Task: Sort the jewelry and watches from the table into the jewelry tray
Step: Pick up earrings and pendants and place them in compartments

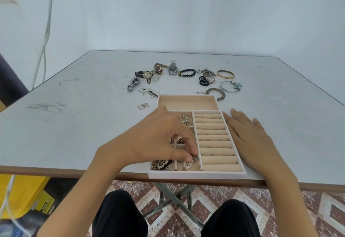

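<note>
1. Pinching a silver charm [187, 164] between thumb and fingertip, the left hand [162, 136] sits over the jewelry tray's [196, 176] near compartments.
2. Right hand [250, 134] lies flat, fingers straight, on the worktop [74, 124] just beside the tray's right wall.
3. Watches [172, 68] and bracelets [225, 74] lie beyond the tray, apart from both hands.

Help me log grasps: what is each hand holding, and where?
The left hand pinches a small pendant by its top; the right hand lies flat on the table, holding nothing.

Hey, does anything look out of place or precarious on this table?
The jewelry tray sits right at the near edge of the table, its front wall seemingly flush with or just over it. The right hand rests flat beside it.
</note>
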Motion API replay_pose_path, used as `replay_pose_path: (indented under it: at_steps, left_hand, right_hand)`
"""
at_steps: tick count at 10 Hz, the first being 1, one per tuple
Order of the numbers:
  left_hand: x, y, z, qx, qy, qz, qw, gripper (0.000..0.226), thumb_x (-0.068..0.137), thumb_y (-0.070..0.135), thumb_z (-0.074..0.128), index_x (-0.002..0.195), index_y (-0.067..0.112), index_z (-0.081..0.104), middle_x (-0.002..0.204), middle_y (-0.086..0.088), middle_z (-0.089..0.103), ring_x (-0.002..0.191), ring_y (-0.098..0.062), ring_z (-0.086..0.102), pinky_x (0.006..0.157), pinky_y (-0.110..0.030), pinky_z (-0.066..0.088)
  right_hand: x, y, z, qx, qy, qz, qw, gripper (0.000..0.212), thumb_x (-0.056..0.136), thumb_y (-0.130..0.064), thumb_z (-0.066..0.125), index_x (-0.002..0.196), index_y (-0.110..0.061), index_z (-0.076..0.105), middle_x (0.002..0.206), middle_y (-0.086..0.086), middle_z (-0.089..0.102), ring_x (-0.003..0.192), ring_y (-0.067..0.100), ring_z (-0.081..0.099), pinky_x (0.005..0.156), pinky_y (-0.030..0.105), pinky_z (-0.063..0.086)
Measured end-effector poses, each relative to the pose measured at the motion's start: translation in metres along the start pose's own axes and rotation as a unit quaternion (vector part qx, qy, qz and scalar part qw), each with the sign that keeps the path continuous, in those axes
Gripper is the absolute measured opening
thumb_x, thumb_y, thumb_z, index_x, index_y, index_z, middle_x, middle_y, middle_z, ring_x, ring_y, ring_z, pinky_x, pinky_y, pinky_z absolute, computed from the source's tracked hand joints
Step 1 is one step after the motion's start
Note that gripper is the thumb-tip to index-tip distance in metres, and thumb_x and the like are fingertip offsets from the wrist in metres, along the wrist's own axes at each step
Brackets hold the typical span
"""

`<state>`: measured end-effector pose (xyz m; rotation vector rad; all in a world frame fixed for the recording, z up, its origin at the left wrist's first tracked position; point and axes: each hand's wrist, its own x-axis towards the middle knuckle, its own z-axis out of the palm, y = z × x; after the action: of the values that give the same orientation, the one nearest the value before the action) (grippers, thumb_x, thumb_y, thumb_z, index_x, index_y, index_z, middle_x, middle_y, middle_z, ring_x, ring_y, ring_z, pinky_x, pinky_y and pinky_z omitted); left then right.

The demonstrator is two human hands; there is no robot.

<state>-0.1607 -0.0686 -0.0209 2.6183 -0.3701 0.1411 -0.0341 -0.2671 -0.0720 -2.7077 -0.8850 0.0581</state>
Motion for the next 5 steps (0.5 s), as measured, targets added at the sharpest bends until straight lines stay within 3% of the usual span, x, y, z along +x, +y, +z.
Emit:
replay_pose_path:
  at_steps: [2, 4, 5]
  left_hand:
    - [0.002, -0.001, -0.001, 0.019, -0.017, 0.005, 1.000, 0.008, 0.076, 0.042, 0.077, 0.082, 0.037, 0.076, 0.072, 0.015, 0.067, 0.075, -0.014, 0.051, 0.079, -0.013, 0.022]
    - [0.002, 0.000, -0.009, -0.015, -0.033, -0.001, 0.999, 0.007, 0.079, 0.038, 0.075, 0.085, 0.034, 0.076, 0.072, 0.020, 0.066, 0.081, -0.006, 0.052, 0.078, -0.006, 0.028]
    - [0.006, -0.006, -0.018, -0.054, -0.008, 0.002, 0.998, 0.007, 0.082, 0.031, 0.073, 0.087, 0.028, 0.077, 0.074, 0.019, 0.069, 0.074, -0.002, 0.056, 0.077, -0.012, 0.037]
  right_hand:
    - [-0.001, 0.001, 0.000, 0.003, 0.002, -0.002, 1.000, 0.049, 0.103, -0.038, 0.015, 0.151, -0.037, 0.015, 0.161, -0.007, 0.006, 0.148, 0.008, 0.000, 0.119, 0.034, -0.003]
    - [0.000, 0.002, 0.001, 0.004, 0.003, -0.004, 1.000, 0.048, 0.103, -0.038, 0.015, 0.151, -0.036, 0.016, 0.161, -0.007, 0.007, 0.148, 0.008, 0.001, 0.119, 0.034, -0.003]
    - [0.001, 0.003, 0.002, 0.006, 0.006, -0.006, 1.000, 0.048, 0.103, -0.038, 0.015, 0.151, -0.036, 0.017, 0.161, -0.007, 0.007, 0.148, 0.009, 0.001, 0.119, 0.034, -0.002]
